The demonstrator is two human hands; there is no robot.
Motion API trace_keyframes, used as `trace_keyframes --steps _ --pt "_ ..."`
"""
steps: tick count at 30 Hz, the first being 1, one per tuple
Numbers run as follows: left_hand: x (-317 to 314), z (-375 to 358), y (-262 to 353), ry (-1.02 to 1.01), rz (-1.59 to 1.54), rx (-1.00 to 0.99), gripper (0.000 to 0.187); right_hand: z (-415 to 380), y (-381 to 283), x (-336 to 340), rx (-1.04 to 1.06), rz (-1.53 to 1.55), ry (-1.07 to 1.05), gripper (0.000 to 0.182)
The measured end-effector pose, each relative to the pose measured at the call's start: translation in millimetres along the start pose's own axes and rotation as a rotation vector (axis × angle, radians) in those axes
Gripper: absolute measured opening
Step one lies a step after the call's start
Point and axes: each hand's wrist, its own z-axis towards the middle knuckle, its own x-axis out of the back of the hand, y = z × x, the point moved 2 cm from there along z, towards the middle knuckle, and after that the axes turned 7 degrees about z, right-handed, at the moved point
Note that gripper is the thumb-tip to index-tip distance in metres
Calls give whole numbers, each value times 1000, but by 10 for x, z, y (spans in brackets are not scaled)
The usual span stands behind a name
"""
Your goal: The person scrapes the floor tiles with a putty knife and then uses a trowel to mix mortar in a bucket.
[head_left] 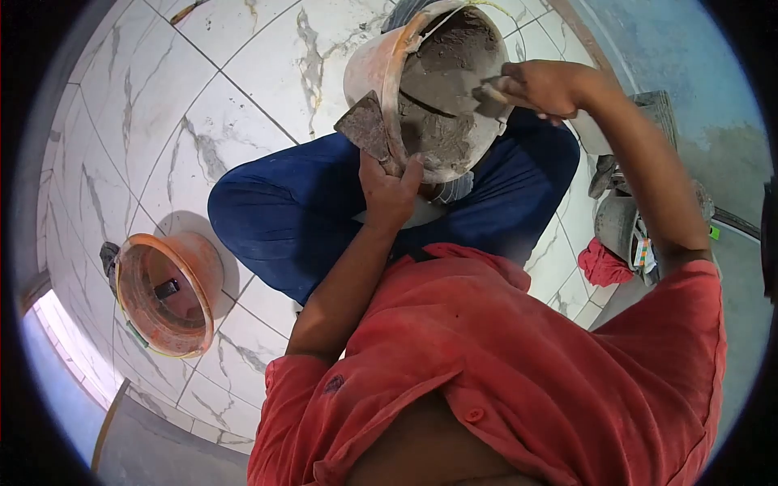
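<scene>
A tilted bucket of wet grey mortar stands between my bent legs, its mouth facing me. My left hand is closed round the handle of a scraper, whose wide, mortar-crusted blade points up beside the bucket's near left rim. The thumb of that hand lies against the rim. Over the bucket's right edge, my right hand grips a trowel by its handle. The trowel's blade reaches into the bucket and touches the mortar; part of its edge blends into the grey mix.
On the tiled floor at left stands an orange bucket with a small dark object inside and a dark cloth beside it. To the right are a red cloth, a grey container and a wall. A tool lies far left.
</scene>
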Motion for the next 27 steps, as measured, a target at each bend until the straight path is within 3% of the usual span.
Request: trace_keyframes --steps 2,3,4,6,8,10,11,12,14,15,16,18,19,22,23,25,26,27 --pt "-1 18 -3 14 50 -65 58 40 -102 53 -46 79 111 25" --pt "3 26 12 25 103 -131 57 29 -267 10 -78 -162 -23 27" --pt "11 8 16 28 103 -126 57 167 -128 -53 -78 -165 -28 27" --pt "-3 -9 131 -28 -7 28 56 286 -149 -200 485 -576 -88 27" --pt "-3 -25 114 -29 -11 24 55 352 31 -153 400 -716 -210 30" --pt "-21 -2 150 -42 -18 -1 54 472 249 -77 155 -553 -275 58" --pt "-25 5 195 -19 -40 -11 53 273 145 1 72 -556 -310 40" --pt "-25 14 226 6 -64 -21 53 65 -26 100 70 -561 -304 40" --pt "-9 28 214 7 -54 -23 53 -244 -256 300 -241 -227 -208 23" --pt "6 22 188 2 -40 -17 54 -250 -192 392 -99 -354 -262 30" --pt "17 24 135 4 -43 -13 54 -246 -201 443 -101 -357 -266 30" --pt "30 25 15 8 108 -123 57 -219 -212 540 -102 -320 -41 28" --pt "23 -1 -36 7 107 -126 57 -132 -168 533 -103 -320 -38 28" --pt "2 -7 -101 39 57 -38 57 440 51 262 433 -731 -71 28" --pt "-9 6 -69 38 39 -86 57 697 185 156 431 -741 -71 28" --pt "-15 -14 -57 52 20 -118 56 1127 464 -87 90 -756 -330 44" --pt "-21 -18 -76 20 21 -53 57 993 344 -65 94 -764 -339 44" --pt "-21 -27 -83 -17 23 9 57 704 146 13 -57 -515 -256 43"
